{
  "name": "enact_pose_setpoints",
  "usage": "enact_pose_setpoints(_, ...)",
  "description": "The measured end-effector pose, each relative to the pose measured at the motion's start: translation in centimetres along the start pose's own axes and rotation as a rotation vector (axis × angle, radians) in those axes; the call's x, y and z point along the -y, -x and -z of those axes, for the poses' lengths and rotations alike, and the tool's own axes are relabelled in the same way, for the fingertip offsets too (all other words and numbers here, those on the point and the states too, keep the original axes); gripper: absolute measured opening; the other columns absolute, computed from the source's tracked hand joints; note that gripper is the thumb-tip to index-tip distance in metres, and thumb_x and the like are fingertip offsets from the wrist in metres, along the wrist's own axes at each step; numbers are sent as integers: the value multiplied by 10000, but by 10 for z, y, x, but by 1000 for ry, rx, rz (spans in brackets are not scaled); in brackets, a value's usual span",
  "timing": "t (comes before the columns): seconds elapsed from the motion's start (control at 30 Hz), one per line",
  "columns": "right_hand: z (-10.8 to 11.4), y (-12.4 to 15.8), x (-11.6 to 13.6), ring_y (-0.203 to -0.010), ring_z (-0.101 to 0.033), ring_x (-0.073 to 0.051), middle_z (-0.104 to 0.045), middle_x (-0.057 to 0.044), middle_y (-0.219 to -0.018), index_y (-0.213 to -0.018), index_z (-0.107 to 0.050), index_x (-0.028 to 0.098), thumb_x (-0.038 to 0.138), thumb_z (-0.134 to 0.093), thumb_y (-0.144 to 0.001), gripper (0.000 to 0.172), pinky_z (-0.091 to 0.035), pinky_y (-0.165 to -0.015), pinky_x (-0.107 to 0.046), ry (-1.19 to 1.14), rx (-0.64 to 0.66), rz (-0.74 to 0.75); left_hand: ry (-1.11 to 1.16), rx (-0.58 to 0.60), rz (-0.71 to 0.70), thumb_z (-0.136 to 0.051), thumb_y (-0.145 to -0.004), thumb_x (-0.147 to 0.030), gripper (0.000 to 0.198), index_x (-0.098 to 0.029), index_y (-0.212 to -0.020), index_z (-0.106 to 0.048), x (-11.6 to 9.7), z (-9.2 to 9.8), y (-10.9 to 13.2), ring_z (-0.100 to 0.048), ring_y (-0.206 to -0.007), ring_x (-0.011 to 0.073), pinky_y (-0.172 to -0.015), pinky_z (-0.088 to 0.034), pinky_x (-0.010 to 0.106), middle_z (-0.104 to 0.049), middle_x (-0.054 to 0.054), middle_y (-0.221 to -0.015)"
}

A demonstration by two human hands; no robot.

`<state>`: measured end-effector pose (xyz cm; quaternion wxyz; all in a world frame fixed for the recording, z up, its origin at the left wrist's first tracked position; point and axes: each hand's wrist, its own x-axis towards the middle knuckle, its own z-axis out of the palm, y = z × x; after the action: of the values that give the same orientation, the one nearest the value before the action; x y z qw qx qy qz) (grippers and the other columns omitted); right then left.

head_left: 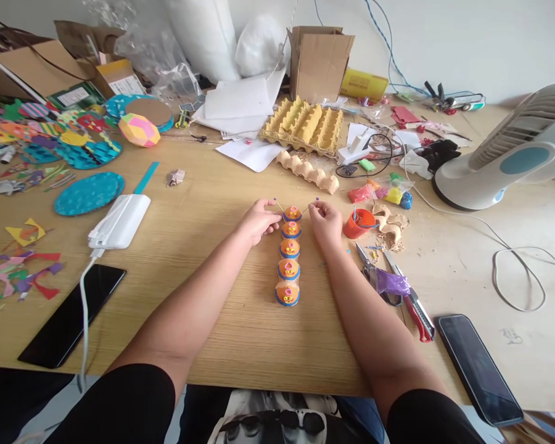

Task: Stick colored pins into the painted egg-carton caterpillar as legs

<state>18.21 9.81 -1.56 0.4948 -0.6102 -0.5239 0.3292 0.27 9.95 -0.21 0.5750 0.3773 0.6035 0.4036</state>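
Observation:
An egg-carton caterpillar [289, 249] lies in front of me, a row of several orange bumps with blue rims and small pink and yellow faces. Two thin sticks with purple tips slant out from its far bump. At the left side of that bump, my left hand [259, 222] has its fingers curled and the thumb against the rim, close to the left stick. On the other side, my right hand [326, 221] pinches near the right stick; its fingertips partly hide the contact. Beside my right hand stands an orange cup [359, 223] with thin sticks inside.
Scissors [366, 259], a purple clay packet [393, 282] and a red utility knife [420, 314] lie by my right forearm. Phones [478, 367] and a white power bank [120, 222] flank my arms. Yellow egg trays [305, 126] sit behind; a white fan [513, 148] stands right.

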Motion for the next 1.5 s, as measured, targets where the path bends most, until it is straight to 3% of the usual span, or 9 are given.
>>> enact_pose_setpoints(0.27, -2, 0, 0, -545, -277, -104, -298, 78, -552, -832, -681, 153, 344, -607, -820, 205, -233, -546, -271, -10, 0, 12, -64, 13, -7, -601, -805, 13, 395, -198, -1107, -458, -2, -3, 1, -462, -422, 43, -394, -229, 170, -583, -70, -661)
enact_pose_setpoints(1.5, -5, 1, -1, -535, -310, -104, -306, 82, -525, -783, -692, 164, 324, -611, -807, 181, -270, -555, -269, 29, -10, 22, -128, 17, -54, -635, -773, -35, 399, -200, -1093, -465, 6, -3, -7, -475, -430, 46, -406, -244, 173, -599, -64, -678)
